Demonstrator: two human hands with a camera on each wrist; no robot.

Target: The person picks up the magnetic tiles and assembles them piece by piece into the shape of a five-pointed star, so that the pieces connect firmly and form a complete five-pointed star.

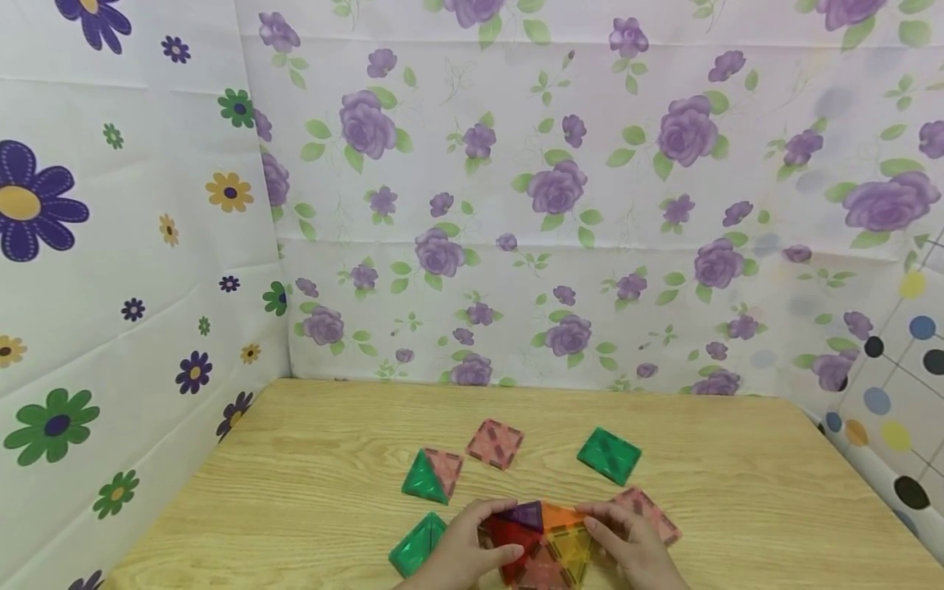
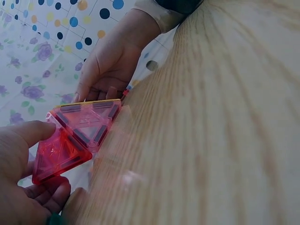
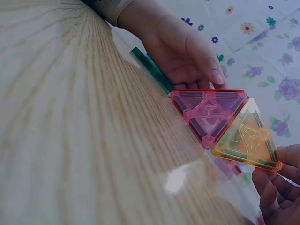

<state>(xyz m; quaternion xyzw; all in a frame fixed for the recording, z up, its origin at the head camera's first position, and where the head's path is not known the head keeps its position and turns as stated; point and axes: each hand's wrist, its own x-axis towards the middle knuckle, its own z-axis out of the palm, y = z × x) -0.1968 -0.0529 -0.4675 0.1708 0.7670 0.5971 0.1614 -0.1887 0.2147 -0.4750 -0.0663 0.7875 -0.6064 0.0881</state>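
Both hands hold a raised shape of joined translucent magnetic tiles near the table's front edge. My left hand (image 1: 472, 547) grips its left side at the red triangle tile (image 1: 514, 551), thumb on the tile's face in the left wrist view. The right hand (image 1: 630, 541) pinches the opposite side by the yellow triangle tile (image 1: 571, 547), fingertips at its corner in the right wrist view. Between these two is a pink triangle tile (image 2: 88, 123), facing the person. A purple tile (image 1: 527, 515) and an orange tile (image 1: 559, 516) form the far side. The shape's inside is hidden.
Left of the shape lie a green square (image 1: 419, 542) and a green triangle (image 1: 424, 478) beside a pink triangle (image 1: 447, 469). Farther back are a pink square (image 1: 495, 443) and a green square (image 1: 609, 456). Another pink tile (image 1: 652, 516) lies partly behind the right hand. Patterned cloths surround the table (image 1: 332, 442).
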